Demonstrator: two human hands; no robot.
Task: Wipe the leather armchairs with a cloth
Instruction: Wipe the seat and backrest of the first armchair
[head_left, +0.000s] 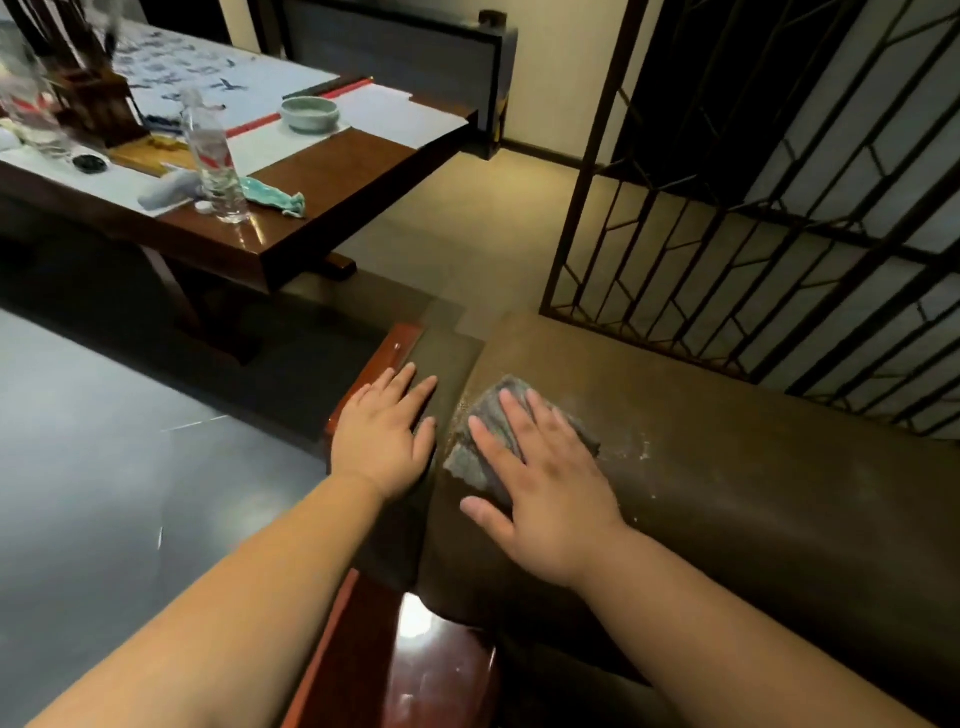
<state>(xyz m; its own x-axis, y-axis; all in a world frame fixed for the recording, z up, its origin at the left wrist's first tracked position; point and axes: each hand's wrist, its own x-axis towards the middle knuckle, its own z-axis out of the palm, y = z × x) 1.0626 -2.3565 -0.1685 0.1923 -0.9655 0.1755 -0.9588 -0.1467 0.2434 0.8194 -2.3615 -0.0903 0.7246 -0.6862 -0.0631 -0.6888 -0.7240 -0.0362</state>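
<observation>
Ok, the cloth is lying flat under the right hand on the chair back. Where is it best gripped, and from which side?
Probably the bunched near-left corner of the grey cloth, coming from the left, by the seam. That edge sticks out past the right hand, whose straight fingers press the middle flat onto the leather armchair, so a pinch there finds loose folds. The left hand rests flat beside it.

Count: 2 hands (382, 441) (540, 478), 1 cloth (488, 441), 1 armchair (753, 467), 2 plastic bottles (213, 156) (31, 114), 1 bowl (310, 114), 1 table (332, 176).

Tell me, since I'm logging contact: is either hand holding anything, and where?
Nothing is gripped. The right hand presses flat on the grey cloth, covering its middle; the left hand rests on the armchair.
</observation>
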